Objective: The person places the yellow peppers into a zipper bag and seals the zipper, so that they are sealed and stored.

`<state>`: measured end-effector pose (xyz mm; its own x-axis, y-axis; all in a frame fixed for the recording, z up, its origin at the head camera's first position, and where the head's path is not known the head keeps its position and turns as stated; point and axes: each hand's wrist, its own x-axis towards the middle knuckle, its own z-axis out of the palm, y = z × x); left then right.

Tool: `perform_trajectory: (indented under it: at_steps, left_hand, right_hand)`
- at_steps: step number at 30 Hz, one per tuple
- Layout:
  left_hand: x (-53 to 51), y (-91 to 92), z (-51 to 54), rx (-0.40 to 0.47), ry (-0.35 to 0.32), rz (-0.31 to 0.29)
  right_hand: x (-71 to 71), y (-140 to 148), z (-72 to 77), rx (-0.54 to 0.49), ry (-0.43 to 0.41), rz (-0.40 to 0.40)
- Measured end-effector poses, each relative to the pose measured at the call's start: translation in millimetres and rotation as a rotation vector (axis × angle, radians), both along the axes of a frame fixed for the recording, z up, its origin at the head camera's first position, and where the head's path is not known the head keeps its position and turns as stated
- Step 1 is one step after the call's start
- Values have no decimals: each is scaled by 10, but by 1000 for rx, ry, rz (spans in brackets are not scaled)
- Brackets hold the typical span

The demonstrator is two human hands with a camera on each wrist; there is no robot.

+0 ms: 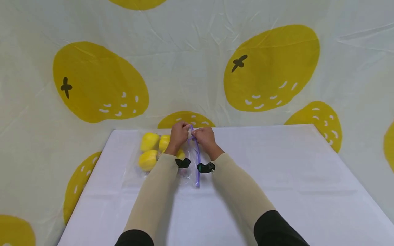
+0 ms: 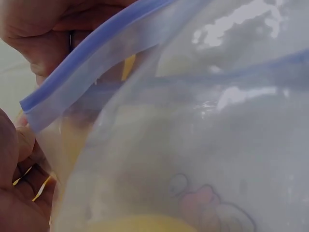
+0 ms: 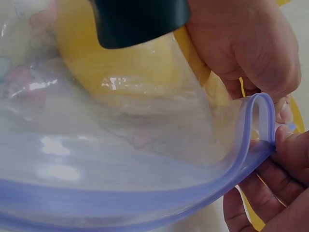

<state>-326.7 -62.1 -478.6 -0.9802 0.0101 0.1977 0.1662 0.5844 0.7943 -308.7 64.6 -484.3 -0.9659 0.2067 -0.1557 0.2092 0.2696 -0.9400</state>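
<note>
A clear zip bag [image 1: 132, 175] lies toward the far left of the white table, its purple zip strip [image 1: 198, 171] along the right side. Several yellow, rounded, fruit-like things [image 1: 148, 160] show through the plastic. My left hand [image 1: 180, 134] has curled fingers at the far corner of the zip strip. Beside it, my right hand [image 1: 204, 136] pinches the strip between thumb and fingers. At that corner the purple strip [image 3: 247, 116] bends into a small loop in the right wrist view. Coloured printed figures [image 2: 212, 205] mark the plastic. The left fingertips are partly hidden.
The white table [image 1: 277, 177] extends to the right and front of the bag. Behind it hangs a pale cloth [image 1: 191, 68] printed with large yellow fruits. Dark wrist devices [image 1: 206, 167] sit on both wrists, close above the bag.
</note>
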Motion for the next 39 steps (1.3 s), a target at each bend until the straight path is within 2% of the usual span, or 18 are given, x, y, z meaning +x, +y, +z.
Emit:
perform_trajectory:
  at_steps: [8,15,24,33,39]
  left_hand:
    - [8,-19,-2,72,-50,-10]
    - [64,-5,-15,128,-111,21]
    - [175,-12,35,190,-81,58]
    - [159,-47,48,195,-99,48]
    - [135,-51,20,201,-93,53]
  right_hand:
    - [55,-3,21,19,24,3]
    - [143,17,27,131,27,32]
    - [231,39,14,171,59,48]
    - [275,62,-14,240,90,96]
    - [302,112,5,395,117,200]
